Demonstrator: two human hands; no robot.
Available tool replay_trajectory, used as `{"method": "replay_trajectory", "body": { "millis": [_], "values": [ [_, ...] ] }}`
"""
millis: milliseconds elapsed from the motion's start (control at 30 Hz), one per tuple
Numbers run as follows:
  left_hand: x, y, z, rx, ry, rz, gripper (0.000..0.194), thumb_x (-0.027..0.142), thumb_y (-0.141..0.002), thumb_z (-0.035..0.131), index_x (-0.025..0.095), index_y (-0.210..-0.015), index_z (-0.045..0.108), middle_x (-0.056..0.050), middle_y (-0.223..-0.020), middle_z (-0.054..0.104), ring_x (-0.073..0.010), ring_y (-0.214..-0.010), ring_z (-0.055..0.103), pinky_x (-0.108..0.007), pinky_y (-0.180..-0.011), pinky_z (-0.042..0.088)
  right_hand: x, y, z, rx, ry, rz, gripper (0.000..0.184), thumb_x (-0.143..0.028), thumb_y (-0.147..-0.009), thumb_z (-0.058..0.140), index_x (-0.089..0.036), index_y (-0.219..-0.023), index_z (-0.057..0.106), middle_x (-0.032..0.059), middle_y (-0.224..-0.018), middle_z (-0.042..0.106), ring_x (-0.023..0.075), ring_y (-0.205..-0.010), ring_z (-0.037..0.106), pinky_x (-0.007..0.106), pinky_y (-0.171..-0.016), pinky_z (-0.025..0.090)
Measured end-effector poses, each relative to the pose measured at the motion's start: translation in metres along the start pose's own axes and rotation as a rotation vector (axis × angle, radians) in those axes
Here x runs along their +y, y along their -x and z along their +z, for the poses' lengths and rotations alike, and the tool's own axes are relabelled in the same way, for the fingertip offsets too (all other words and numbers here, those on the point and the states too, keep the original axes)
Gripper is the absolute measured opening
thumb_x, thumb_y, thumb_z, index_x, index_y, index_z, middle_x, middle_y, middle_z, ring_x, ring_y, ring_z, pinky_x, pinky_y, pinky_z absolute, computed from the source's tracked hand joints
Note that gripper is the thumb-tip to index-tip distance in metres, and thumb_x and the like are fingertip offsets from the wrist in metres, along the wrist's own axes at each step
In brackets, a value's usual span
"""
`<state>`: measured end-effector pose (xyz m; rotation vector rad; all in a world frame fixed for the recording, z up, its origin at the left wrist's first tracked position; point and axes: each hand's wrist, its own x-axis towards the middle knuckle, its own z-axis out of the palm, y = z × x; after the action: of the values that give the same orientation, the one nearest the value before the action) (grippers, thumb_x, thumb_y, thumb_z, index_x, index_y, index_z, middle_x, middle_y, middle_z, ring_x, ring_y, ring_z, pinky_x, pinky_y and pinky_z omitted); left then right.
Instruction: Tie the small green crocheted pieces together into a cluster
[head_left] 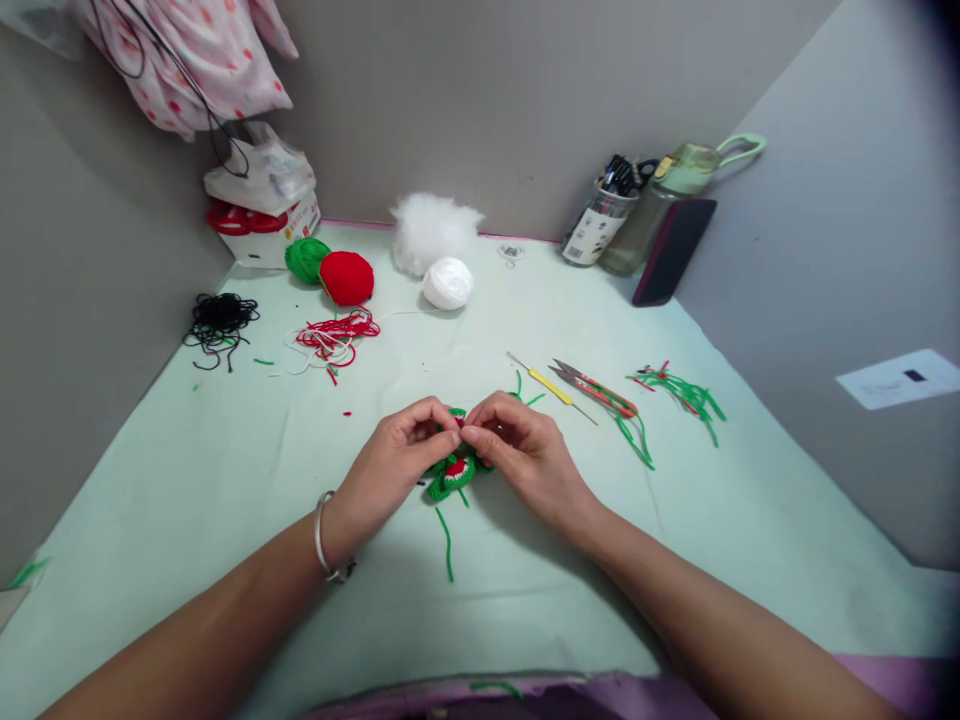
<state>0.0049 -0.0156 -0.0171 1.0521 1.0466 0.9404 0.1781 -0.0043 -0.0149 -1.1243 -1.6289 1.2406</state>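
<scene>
Both hands meet over a small crocheted piece [457, 472] in green, white and red, near the middle of the table. My left hand [405, 445] is closed in a pinch, thumb against fingers, at the piece's upper left. My right hand [521, 445] pinches from the other side, its thumb tip touching the left one. The fingers cover part of the crochet, and exactly which bit each pinch grips is hard to see. A loose green yarn strand [448, 545] lies just below. Right of my hands rest a yellow-handled crochet hook [551, 386] and orange-handled thread snips [600, 388].
Behind are red [347, 278], green [306, 260] and white [448, 284] yarn balls and white stuffing [435, 232]. Black yarn [223, 318] and red strands [337, 338] lie left, green scraps [686, 392] right. A bottle [649, 225], pen cup [598, 225] and phone [673, 252] stand back right.
</scene>
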Motion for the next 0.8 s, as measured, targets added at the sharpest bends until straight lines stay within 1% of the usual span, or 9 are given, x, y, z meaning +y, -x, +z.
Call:
{"method": "replay_trajectory", "body": {
  "millis": [100,233,333,400,500,600,733,800],
  "values": [
    [0.000,0.000,-0.001,0.020,0.040,-0.014,0.015,0.029,-0.081,0.069,0.018,-0.076,0.060,0.003,-0.072,0.056,-0.0114,-0.067,0.050,-0.024,-0.063,0.038,-0.003,-0.002,0.000,-0.030,-0.086,0.040,0.028,-0.043,-0.087,0.071,-0.019,-0.075,0.065,0.0017,-0.077,0.061,0.0118,-0.063,0.052,0.026,-0.058,0.042],
    [-0.001,-0.001,-0.003,0.014,0.098,-0.041,0.016,0.030,-0.084,0.067,0.018,-0.078,0.060,0.001,-0.076,0.061,-0.0121,-0.070,0.055,-0.024,-0.066,0.041,-0.009,-0.005,-0.001,-0.068,-0.217,0.094,0.028,-0.043,-0.085,0.074,-0.018,-0.076,0.066,-0.0006,-0.066,0.061,0.0105,-0.057,0.052,0.025,-0.056,0.045],
    [0.000,-0.002,-0.003,-0.040,0.114,-0.067,0.016,0.031,-0.085,0.068,0.018,-0.078,0.061,0.000,-0.078,0.065,-0.0134,-0.073,0.059,-0.025,-0.069,0.044,-0.011,-0.005,0.000,-0.016,-0.278,0.102,0.025,-0.040,-0.081,0.078,-0.018,-0.074,0.068,0.0005,-0.068,0.065,0.0119,-0.059,0.058,0.026,-0.057,0.049],
    [0.000,-0.002,-0.003,-0.057,0.128,-0.077,0.018,0.033,-0.087,0.067,0.017,-0.080,0.062,-0.001,-0.079,0.067,-0.0141,-0.075,0.061,-0.026,-0.071,0.045,-0.011,-0.005,0.000,0.026,-0.311,0.095,0.021,-0.037,-0.080,0.079,-0.018,-0.076,0.070,0.0015,-0.069,0.068,0.0130,-0.061,0.061,0.027,-0.059,0.051],
    [-0.002,-0.002,-0.003,-0.074,0.156,-0.048,0.019,0.035,-0.089,0.066,0.017,-0.086,0.063,-0.001,-0.081,0.069,-0.0141,-0.076,0.063,-0.025,-0.071,0.046,-0.011,-0.005,-0.001,0.022,-0.366,0.099,0.019,-0.035,-0.081,0.079,-0.018,-0.082,0.071,0.0011,-0.065,0.069,0.0132,-0.058,0.063,0.027,-0.059,0.054],
    [-0.006,-0.004,-0.004,-0.085,0.170,-0.003,0.016,0.033,-0.091,0.066,0.018,-0.094,0.063,-0.001,-0.082,0.070,-0.0142,-0.078,0.065,-0.025,-0.072,0.047,-0.009,-0.005,-0.002,0.009,-0.419,0.129,0.021,-0.036,-0.080,0.080,-0.018,-0.081,0.070,0.0001,-0.063,0.069,0.0131,-0.056,0.063,0.027,-0.056,0.054],
    [-0.010,-0.005,-0.004,-0.031,0.141,0.051,0.017,0.030,-0.088,0.071,0.019,-0.096,0.061,0.001,-0.082,0.068,-0.0124,-0.078,0.065,-0.023,-0.073,0.049,-0.007,-0.006,-0.003,0.007,-0.444,0.154,0.019,-0.034,-0.078,0.082,-0.018,-0.081,0.071,-0.0011,-0.062,0.067,0.0116,-0.055,0.062,0.025,-0.055,0.052],
    [-0.009,-0.005,-0.004,0.013,0.125,0.051,0.021,0.028,-0.085,0.074,0.020,-0.098,0.060,0.002,-0.083,0.066,-0.0123,-0.078,0.066,-0.023,-0.071,0.050,-0.008,-0.005,-0.004,-0.035,-0.486,0.180,0.017,-0.032,-0.079,0.082,-0.018,-0.081,0.073,-0.0015,-0.064,0.067,0.0096,-0.054,0.060,0.023,-0.054,0.050]
  ]
}}
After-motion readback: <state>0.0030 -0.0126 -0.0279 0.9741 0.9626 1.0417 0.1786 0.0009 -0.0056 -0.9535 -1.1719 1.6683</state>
